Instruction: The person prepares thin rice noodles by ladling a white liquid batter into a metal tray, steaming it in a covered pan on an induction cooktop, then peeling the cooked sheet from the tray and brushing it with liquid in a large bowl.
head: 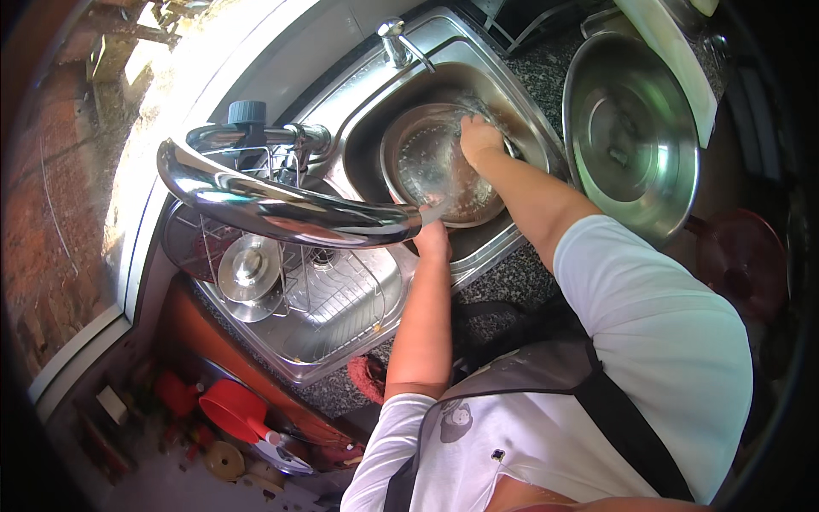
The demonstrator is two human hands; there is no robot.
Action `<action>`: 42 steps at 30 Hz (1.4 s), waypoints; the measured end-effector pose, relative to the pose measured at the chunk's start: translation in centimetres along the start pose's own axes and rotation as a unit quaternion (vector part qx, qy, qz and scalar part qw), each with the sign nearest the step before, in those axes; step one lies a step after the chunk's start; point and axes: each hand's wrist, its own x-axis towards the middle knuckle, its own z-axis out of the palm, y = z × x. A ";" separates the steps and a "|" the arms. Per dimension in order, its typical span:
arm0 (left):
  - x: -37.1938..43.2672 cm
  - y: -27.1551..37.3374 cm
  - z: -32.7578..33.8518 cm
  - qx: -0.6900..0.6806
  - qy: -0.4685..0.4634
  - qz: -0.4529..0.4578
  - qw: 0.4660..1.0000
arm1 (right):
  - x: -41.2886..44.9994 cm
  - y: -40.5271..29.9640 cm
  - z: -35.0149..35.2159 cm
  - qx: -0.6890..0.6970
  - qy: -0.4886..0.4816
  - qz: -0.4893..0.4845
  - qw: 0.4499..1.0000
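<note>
In the sink bowl [365,137] a round metal basin [409,150] lies tilted with water in it. A stream runs into it from the thick chrome spout [307,217]. My left hand [434,240] grips the basin's near rim, with the spout's end and the water covering part of the fingers. On the basin's right side is my right hand [481,137], back upward and fingers bent down at the inner wall. Its fingertips are hidden, so whether it holds anything cannot be told.
A large steel bowl [630,128] sits on the granite counter [537,77] to the right. Left of the basin, a wire dish rack [301,288] holds metal lids [249,269]. A soap dispenser [398,48] stands behind the sink. Red pans [233,409] are at lower left.
</note>
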 end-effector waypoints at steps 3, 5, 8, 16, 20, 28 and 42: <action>1.7 -2.3 -1.2 -0.023 -0.018 0.096 0.995 | -6.9 -0.4 -0.7 0.067 -0.199 0.092 0.973; 2.0 -2.3 -1.6 -0.010 -0.012 0.065 0.998 | -10.7 -3.5 -4.8 0.017 -0.372 -0.080 0.925; 1.5 -1.3 -0.5 -0.025 -0.016 -0.001 1.000 | -11.8 -6.8 -2.7 0.278 -0.186 -0.093 0.938; 1.1 -1.7 -0.5 0.223 -0.027 0.202 0.953 | 1.7 -5.5 -3.4 0.211 0.285 -0.273 0.894; -0.3 -0.6 0.0 0.229 -0.056 0.254 0.938 | 1.8 0.6 -1.8 0.014 0.171 -0.147 0.974; -2.3 0.8 0.3 0.318 -0.040 0.298 0.899 | -6.4 -0.1 -3.8 0.052 -0.251 0.075 0.964; -2.8 0.8 0.0 0.352 -0.043 0.396 0.847 | -6.1 -0.3 -3.3 0.013 -0.239 0.070 0.968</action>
